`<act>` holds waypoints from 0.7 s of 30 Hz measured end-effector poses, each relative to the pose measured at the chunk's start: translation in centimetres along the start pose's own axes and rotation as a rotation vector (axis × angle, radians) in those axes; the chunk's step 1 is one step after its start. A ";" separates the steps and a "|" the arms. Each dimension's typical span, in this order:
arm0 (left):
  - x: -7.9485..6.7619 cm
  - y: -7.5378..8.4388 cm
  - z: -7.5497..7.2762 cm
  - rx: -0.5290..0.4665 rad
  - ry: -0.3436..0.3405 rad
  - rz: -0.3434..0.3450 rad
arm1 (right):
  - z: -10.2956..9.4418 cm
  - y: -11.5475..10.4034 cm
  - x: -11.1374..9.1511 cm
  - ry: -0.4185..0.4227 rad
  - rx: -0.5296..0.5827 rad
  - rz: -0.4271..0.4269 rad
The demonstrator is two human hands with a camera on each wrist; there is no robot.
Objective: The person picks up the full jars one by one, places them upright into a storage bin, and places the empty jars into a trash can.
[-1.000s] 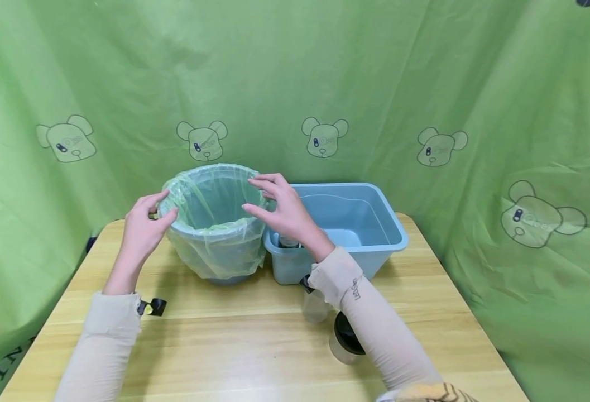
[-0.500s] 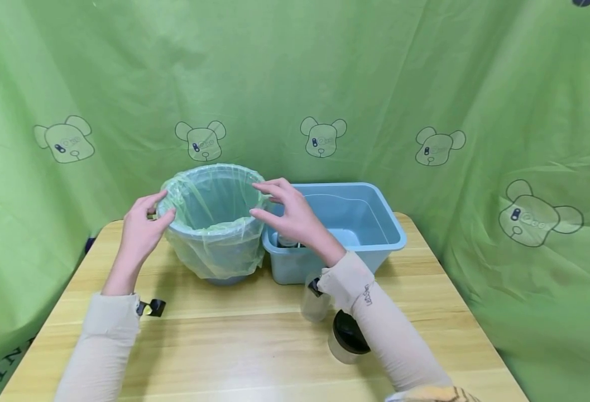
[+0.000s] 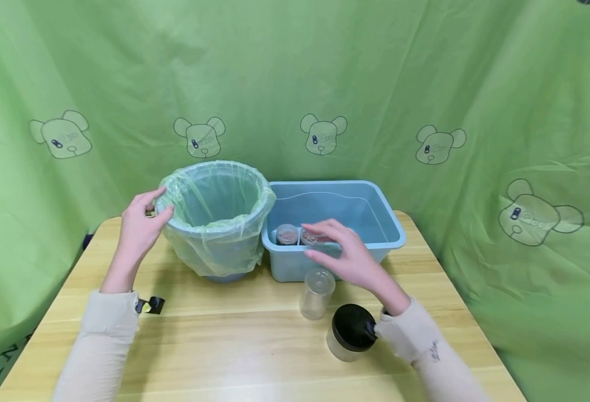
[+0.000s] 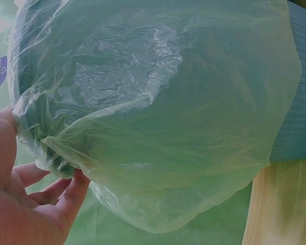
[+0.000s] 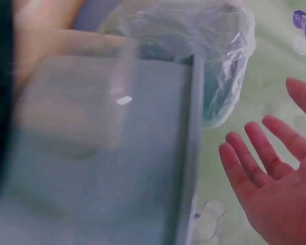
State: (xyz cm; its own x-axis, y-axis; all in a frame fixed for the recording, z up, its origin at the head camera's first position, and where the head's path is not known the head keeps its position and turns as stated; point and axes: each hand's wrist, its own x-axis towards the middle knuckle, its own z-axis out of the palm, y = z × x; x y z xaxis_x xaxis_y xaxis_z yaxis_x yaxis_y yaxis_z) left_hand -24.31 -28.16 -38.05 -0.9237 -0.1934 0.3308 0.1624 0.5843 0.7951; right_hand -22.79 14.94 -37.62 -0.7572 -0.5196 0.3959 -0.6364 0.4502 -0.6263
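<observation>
The right hand [image 3: 347,254] has come away from the right side of the bin [image 4: 302,97] and now hovers over the front of the blue tub [image 3: 295,267], thumb and fingers spread wide and holding nothing. With that forearm out of the way, two lidded jars [image 3: 287,234] show in the tub's near left corner, while a clear jar [image 3: 317,298] and a black-lidded container [image 3: 349,333] stand uncovered on the counter [image 3: 224,349]. The right part of the green liner [image 3: 219,248] stays folded over the rim with no hand on it, so that side looks secure enough to be left alone.

The left hand [image 3: 141,226] keeps its place at the bin's left rim, pinching bunched plastic between thumb and fingers in a narrow grip; the work there does not seem finished.

The lined bin sits at the back left of the counter, just beside the tub. It stands upright, long axis vertical, its round mouth facing up. The liner opens upward too, its loose skirt hanging down outside the wall. The tub's long axis runs left to right.
</observation>
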 end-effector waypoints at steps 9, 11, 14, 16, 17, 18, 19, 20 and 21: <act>0.1 0.0 0.2 0.001 0.017 0.017 | -0.9 3.9 -8.0 -0.154 0.007 0.039; 0.1 0.0 0.2 0.001 0.020 0.019 | -0.8 4.6 -9.3 -0.196 0.002 0.051; 0.2 -0.1 0.2 0.003 0.021 0.019 | -0.6 5.6 -10.9 -0.237 0.017 0.055; 0.2 -0.1 0.2 0.005 0.021 0.017 | -0.4 6.2 -11.7 -0.253 0.042 0.043; 0.2 -0.1 0.2 0.006 0.022 0.016 | -0.3 6.5 -12.0 -0.259 0.051 0.040; 0.2 -0.1 0.2 0.006 0.022 0.015 | -0.2 6.7 -12.3 -0.262 0.058 0.038; 0.1 -0.1 0.2 0.006 0.022 0.013 | -0.1 6.9 -12.6 -0.266 0.061 0.035; 0.1 -0.2 0.2 0.006 0.022 0.011 | 0.0 7.1 -12.8 -0.269 0.061 0.031; 0.1 -0.2 0.2 0.005 0.021 0.010 | 0.1 7.3 -12.9 -0.272 0.056 0.025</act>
State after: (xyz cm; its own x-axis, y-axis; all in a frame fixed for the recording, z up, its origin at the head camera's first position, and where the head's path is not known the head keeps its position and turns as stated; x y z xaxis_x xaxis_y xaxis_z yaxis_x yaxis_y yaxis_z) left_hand -24.51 -28.11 -38.27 -0.9144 -0.2045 0.3493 0.1695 0.5902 0.7893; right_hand -17.62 24.81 -47.36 -0.7006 -0.6878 0.1897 -0.6028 0.4283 -0.6732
